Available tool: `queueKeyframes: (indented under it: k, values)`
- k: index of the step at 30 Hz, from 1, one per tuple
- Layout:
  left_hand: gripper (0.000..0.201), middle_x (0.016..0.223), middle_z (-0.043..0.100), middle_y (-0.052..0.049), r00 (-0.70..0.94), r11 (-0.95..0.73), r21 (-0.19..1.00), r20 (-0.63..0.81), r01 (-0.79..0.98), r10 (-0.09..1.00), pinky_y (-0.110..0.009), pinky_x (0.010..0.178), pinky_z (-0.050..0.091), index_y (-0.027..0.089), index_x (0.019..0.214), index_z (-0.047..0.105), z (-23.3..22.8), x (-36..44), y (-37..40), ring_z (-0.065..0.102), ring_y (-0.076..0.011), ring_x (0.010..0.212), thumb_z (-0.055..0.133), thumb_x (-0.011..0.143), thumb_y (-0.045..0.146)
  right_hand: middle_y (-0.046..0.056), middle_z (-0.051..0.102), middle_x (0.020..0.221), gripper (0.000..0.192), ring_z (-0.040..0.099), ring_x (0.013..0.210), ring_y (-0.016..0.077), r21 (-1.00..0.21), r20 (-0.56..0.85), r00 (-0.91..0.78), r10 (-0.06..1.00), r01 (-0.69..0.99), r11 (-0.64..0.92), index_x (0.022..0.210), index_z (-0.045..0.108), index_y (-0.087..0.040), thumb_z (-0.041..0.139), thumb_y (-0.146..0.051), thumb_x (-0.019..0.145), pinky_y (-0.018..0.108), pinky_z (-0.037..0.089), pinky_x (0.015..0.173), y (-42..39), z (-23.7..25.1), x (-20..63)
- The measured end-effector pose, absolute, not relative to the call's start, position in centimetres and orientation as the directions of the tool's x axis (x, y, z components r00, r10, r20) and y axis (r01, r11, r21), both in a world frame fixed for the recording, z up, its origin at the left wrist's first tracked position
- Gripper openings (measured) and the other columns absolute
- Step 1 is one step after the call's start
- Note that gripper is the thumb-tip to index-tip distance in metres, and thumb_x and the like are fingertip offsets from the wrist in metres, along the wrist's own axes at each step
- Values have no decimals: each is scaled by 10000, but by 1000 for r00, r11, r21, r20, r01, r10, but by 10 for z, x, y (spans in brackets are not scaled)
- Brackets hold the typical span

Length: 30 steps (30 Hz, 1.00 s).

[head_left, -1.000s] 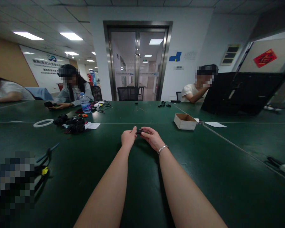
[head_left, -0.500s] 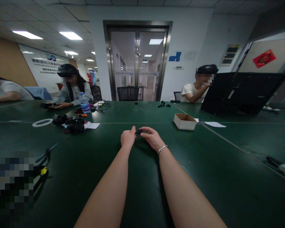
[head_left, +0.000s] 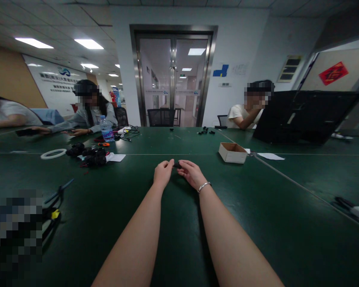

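Observation:
A small black object (head_left: pixel 176 164) sits between my two hands, just above the green table (head_left: pixel 179 223). Its kind is too small to make out. My right hand (head_left: pixel 190 173), with a silver bracelet (head_left: pixel 204 186) at the wrist, pinches it from the right. My left hand (head_left: pixel 163 172) is closed, with thumb and fingertips at the object's left end. Whatever lies inside the left fingers is hidden.
To the right stands an open white box (head_left: pixel 232 153). Tangled black gear (head_left: pixel 91 155), a white ring (head_left: pixel 53 154) and a water bottle (head_left: pixel 107 129) are at the left. A black panel (head_left: pixel 305 115) rises at the far right. Several people sit around.
My hands have drawn slightly closer together, and less of the black object shows between them. Across the table at the left, a person's hand has moved a dark item further left.

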<state>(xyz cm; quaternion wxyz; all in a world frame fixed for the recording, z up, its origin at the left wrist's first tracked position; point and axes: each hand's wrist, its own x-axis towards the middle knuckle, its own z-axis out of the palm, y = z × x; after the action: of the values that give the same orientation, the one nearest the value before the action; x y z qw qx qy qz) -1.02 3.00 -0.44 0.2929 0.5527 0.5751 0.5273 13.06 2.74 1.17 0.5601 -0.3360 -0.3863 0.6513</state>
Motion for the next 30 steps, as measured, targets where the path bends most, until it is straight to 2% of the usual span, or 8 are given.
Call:
queueKeyframes:
  k: [3,6,10,16,21,26,30]
  values:
    - [284,686,619,-24,-185,-233,945,278,231,943,-245,593,417,185,718,638,-3,-9,29,551,-152,648,582,791,454,31,633,649,136,618,546,108,-867,-11,-118,993,-493,-68,772,650,-131,780,-164,745,169,520,507,30,9,130]
    - [175,832,672,-50,-129,-314,944,325,102,937,-266,695,472,184,871,691,2,-9,28,598,-167,769,621,762,303,19,597,619,191,604,529,105,-860,-16,-107,994,-505,-68,765,629,-131,804,-202,738,156,506,477,30,9,130]
    - [294,1012,687,-77,-70,-346,938,344,-24,936,-288,773,488,194,1014,706,5,-11,27,616,-178,869,634,729,210,32,598,610,212,605,528,113,-866,-30,-117,993,-493,-85,753,605,-133,779,-251,781,159,508,468,29,11,129]
    - [435,1132,663,-107,-120,-291,946,276,-139,954,-246,691,474,189,1160,638,10,-5,23,617,-207,989,664,735,280,75,634,605,234,622,524,126,-874,-58,-130,990,-472,-113,730,573,-127,649,-269,900,174,527,492,26,12,128]
    - [402,1134,664,-123,-114,-284,938,266,-197,957,-271,743,491,179,1103,644,13,2,21,615,-226,1039,688,737,340,82,648,605,216,634,521,129,-872,-80,-152,985,-469,-143,783,585,-113,583,-257,944,177,536,498,24,14,128]
    - [331,1103,663,-127,-49,-289,914,288,-284,956,-321,851,505,163,1057,632,15,9,19,617,-223,1043,670,764,312,106,678,651,254,644,520,128,-869,-120,-227,966,-446,-213,843,597,-100,503,-287,987,184,543,518,21,18,130]
    - [314,1066,653,-113,-30,-277,933,278,-229,960,-348,861,522,169,1045,613,26,0,11,607,-221,1050,670,770,310,122,685,664,290,649,518,136,-889,-134,-300,944,-385,-249,921,596,-81,439,-306,1011,189,535,508,21,17,129]
